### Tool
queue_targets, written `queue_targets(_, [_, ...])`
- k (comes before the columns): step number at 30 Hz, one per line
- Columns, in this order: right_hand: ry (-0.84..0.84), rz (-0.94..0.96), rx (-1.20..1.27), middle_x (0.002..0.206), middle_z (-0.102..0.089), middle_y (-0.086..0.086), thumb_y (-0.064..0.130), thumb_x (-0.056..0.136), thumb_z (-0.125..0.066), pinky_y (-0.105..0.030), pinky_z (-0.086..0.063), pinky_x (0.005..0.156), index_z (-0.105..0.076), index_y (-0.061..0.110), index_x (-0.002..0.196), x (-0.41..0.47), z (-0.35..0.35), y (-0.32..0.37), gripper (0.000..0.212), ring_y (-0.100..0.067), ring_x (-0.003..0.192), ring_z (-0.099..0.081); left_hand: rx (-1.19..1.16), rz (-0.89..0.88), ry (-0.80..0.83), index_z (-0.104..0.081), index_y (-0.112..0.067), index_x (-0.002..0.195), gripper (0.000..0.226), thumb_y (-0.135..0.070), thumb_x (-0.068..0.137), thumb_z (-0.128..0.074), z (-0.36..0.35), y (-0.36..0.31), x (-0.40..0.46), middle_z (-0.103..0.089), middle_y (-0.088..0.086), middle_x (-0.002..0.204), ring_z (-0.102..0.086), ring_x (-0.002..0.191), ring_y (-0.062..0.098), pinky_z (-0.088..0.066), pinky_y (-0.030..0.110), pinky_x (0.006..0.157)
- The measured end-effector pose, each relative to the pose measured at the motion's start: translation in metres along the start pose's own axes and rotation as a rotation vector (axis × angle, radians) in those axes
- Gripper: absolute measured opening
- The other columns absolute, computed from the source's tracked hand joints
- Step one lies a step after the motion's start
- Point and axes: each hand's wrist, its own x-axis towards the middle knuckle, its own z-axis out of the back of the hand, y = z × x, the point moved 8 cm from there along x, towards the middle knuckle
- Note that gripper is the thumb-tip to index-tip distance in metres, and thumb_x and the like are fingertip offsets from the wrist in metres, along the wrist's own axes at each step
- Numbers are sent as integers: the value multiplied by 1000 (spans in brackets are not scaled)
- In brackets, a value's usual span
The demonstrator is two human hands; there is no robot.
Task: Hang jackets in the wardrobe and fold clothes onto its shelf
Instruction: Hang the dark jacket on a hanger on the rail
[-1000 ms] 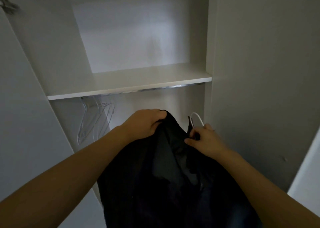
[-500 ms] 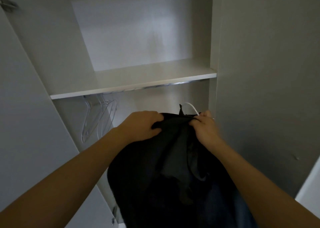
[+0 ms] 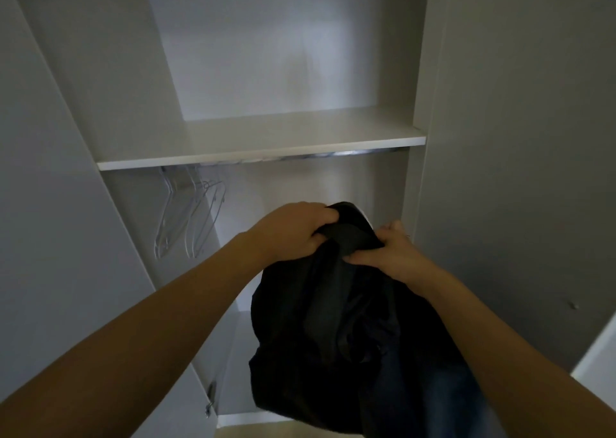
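Observation:
A black jacket [image 3: 333,331] hangs bunched in front of the open wardrobe, below the white shelf [image 3: 260,142]. My left hand [image 3: 293,232] grips the jacket's top left, fingers curled into the cloth. My right hand [image 3: 388,254] grips the top right of the same cloth. A thin strip of a white hanger [image 3: 365,216] shows just behind the jacket's top; the rest of it is hidden. The metal rail [image 3: 333,155] runs under the shelf, above both hands.
Several bare wire hangers [image 3: 190,219] hang on the rail at the left. The wardrobe's left door [image 3: 50,237] stands open, with a hinge [image 3: 210,399] low down. The right side panel [image 3: 516,171] is close to my right hand. The wardrobe floor edge [image 3: 253,419] shows below.
Both hands have lifted the jacket higher toward the rail and drawn closer together. The white hanger hook, clearly seen before, is now mostly covered by the cloth.

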Motion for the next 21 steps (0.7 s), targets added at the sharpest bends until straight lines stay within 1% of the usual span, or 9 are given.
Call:
queue_targets(2, [-49,39,59,97,-36,7,41,71,-80,-19,-36,78,-68,27,67,1,3,0,18,-7,96,-47,56,-12,-39,-63,-17,101,13,-21,91,-57,2,2,-2,-53,-9,86,-53,77,10,-32,18,63])
queue_targets(4, [-131,30,148,95,-39,5,30,81,-72,-21,-37,76,-67,23,65,3,10,-3,18,-13,92,-51,107,-29,-71,-64,-20,99,13,-29,91,-58,1,5,-10,-46,-13,82,-49,73,7,-28,16,58])
queue_targets(6, [-181,18,207,92,-41,6,29,77,-68,-24,-38,76,-66,26,57,2,12,-2,20,-12,86,-53,114,-19,-81,-64,-21,98,16,-34,90,-60,-5,11,-20,-46,-13,81,-49,71,8,-34,21,58])
queue_targets(10, [-206,24,146,89,-40,7,33,66,-59,-30,-40,77,-65,39,55,0,13,3,14,-16,86,-53,-65,182,-133,-64,-18,102,16,-29,90,-64,-17,37,-38,-57,-6,91,-57,81,12,-47,28,72])
queue_targets(13, [-142,21,-119,94,-33,15,41,66,-53,-35,-39,92,-63,37,72,-3,12,0,12,-22,101,-46,-191,172,-129,-58,-16,89,6,-11,91,-60,-18,32,-38,-57,-3,85,-57,78,12,-44,25,71])
queue_targets(16, [-29,48,-228,93,-22,25,62,57,-59,-34,-33,101,-47,63,99,-7,5,-3,44,-19,108,-36,-155,64,-26,-48,-22,81,20,-7,92,-56,-13,12,-24,-51,-6,80,-52,73,12,-41,23,67])
queue_targets(17, [-1,56,-240,92,-21,25,70,54,-62,-33,-31,102,-48,65,100,-8,2,-2,48,-18,108,-34,-136,36,7,-45,-24,81,22,-7,92,-55,-12,7,-20,-49,-8,78,-51,72,11,-39,22,66])
queue_targets(19, [-14,80,-216,93,-24,21,77,59,-63,-33,-30,104,-59,53,81,-9,-1,0,34,-18,108,-35,-132,6,38,-44,-24,82,21,-9,92,-54,-10,3,-15,-46,-11,76,-48,70,6,-35,18,63])
queue_targets(21, [-120,76,-138,92,-30,15,63,77,-62,-38,-32,106,-59,39,60,-5,4,-1,30,-22,106,-40,-157,-1,42,-50,-20,85,13,-12,93,-57,-8,3,-15,-51,-11,79,-50,72,5,-37,19,65])
